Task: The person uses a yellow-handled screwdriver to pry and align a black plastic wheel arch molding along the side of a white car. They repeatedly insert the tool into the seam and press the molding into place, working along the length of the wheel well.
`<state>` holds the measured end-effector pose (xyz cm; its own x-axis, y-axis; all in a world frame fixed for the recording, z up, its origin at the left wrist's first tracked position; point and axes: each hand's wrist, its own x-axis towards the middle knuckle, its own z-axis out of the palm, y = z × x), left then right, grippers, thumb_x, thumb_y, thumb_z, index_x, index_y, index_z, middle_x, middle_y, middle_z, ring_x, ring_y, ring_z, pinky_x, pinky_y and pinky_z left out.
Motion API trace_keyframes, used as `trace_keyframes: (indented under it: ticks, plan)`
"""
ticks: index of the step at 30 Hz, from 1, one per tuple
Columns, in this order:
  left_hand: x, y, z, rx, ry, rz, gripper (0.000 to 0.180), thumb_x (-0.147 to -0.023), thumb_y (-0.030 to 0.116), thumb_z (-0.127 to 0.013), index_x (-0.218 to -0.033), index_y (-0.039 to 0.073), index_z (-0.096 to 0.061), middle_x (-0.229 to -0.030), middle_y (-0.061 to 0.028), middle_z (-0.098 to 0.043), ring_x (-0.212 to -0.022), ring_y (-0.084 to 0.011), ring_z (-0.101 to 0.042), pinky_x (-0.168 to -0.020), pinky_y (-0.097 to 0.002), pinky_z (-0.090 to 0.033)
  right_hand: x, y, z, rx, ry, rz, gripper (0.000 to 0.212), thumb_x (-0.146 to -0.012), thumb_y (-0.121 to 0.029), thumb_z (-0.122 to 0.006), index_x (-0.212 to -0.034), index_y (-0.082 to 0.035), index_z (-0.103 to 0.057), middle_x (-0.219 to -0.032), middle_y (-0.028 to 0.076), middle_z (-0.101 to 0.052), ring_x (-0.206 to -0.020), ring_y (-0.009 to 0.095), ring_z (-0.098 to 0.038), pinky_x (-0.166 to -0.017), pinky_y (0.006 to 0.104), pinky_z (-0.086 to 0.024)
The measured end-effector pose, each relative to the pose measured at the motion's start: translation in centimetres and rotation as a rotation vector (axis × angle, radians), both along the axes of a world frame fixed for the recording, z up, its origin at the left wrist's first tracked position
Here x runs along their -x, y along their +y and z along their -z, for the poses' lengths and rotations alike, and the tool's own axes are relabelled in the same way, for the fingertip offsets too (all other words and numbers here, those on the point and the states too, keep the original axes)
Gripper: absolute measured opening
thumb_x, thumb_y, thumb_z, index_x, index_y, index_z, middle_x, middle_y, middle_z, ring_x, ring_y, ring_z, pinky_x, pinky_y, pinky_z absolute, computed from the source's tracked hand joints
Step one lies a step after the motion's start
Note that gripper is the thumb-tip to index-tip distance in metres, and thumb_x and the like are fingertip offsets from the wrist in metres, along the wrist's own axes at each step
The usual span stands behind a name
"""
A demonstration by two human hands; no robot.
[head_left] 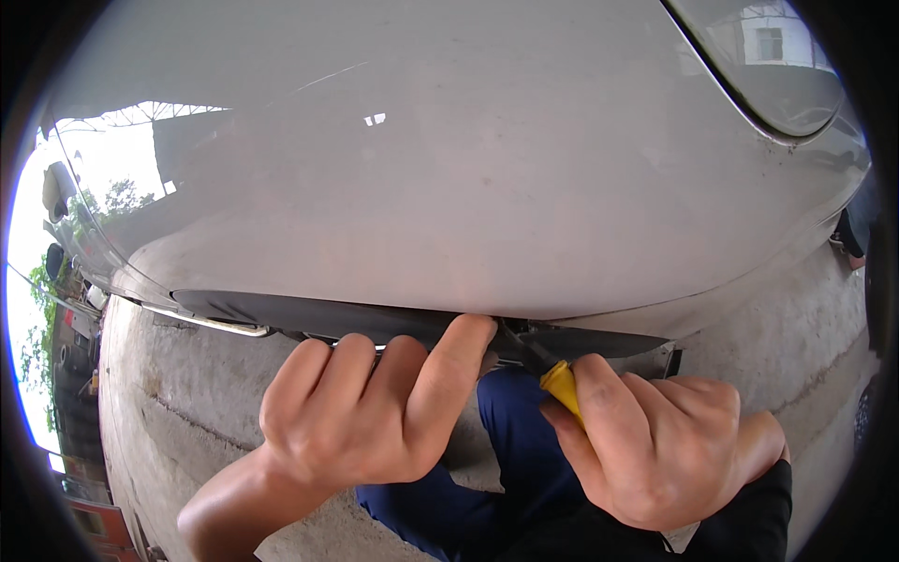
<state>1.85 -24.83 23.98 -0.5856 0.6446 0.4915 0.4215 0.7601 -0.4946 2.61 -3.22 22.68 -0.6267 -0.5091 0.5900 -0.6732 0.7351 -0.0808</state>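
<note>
A glossy silver car body panel fills the upper view, with a dark trim strip along its lower edge. My left hand hooks its fingertips under that lower edge, index finger pressed against the trim. My right hand grips a screwdriver with a yellow handle; its dark shaft points up into the gap under the panel, right next to my left index finger. The tip is hidden behind the trim.
Rough concrete ground lies below the car. My knee in blue trousers is between my hands. A window or lamp edge curves at the upper right. Trees and buildings show at the far left.
</note>
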Motion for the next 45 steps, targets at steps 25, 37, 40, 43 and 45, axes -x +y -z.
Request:
trace_keyframes:
  ticks: [25,37,40,43,45]
  plan:
    - [0.5,0.2,8.2,-1.500,-1.096,0.160,0.049,-0.094,0.040,-0.068,-0.105,-0.007,-0.064,-0.090,-0.0114,-0.071,-0.076,-0.0204,-0.069,-0.071,-0.0332,-0.056,0.2,-0.5,-0.2,-0.003,-0.011,0.034,0.035,-0.077,-0.019,-0.080,-0.098,0.005,-0.067,-0.062,0.008,-0.064,-0.043,0.020,-0.058,-0.045,0.0299,-0.041]
    - [-3.1,1.3,1.5,-1.034,-0.288,-0.125,0.022,-0.072,0.012,-0.081,-0.091,0.003,-0.072,-0.066,-0.0001,-0.065,-0.050,-0.0100,-0.057,-0.047,-0.0226,-0.043,-0.4,-1.6,-1.5,0.001,-0.103,0.076,0.032,-0.073,-0.016,-0.079,-0.095,0.003,-0.067,-0.063,0.008,-0.066,-0.047,0.022,-0.063,-0.048,0.0303,-0.046]
    - [-0.6,2.1,0.2,-0.694,-0.201,-0.048,0.041,-0.057,0.006,-0.086,-0.098,0.006,-0.078,-0.067,-0.0015,-0.068,-0.047,-0.0142,-0.053,-0.048,-0.0253,-0.041,-0.2,-1.4,-1.0,0.002,-0.082,0.122,0.033,-0.069,-0.014,-0.080,-0.094,0.003,-0.067,-0.062,0.007,-0.066,-0.046,0.021,-0.062,-0.047,0.0294,-0.046]
    - [-1.2,3.1,-1.7,-0.446,-0.267,-0.148,0.041,-0.057,0.006,-0.084,-0.097,0.010,-0.079,-0.063,-0.0018,-0.063,-0.048,-0.0156,-0.053,-0.048,-0.0268,-0.040,-0.2,-1.3,-1.4,-0.010,-0.106,0.115,0.035,-0.067,-0.013,-0.081,-0.094,0.003,-0.067,-0.061,0.007,-0.065,-0.043,0.020,-0.060,-0.043,0.0285,-0.044]
    - [-1.1,3.6,-1.8,-0.483,-0.270,-0.151,0.033,-0.060,0.006,-0.082,-0.092,0.009,-0.078,-0.062,-0.0036,-0.061,-0.049,-0.0180,-0.055,-0.047,-0.0295,-0.040,-0.1,-1.0,-1.4,-0.013,-0.101,0.098,0.036,-0.067,-0.013,-0.082,-0.095,0.003,-0.067,-0.060,0.007,-0.064,-0.042,0.019,-0.058,-0.041,0.0283,-0.043]
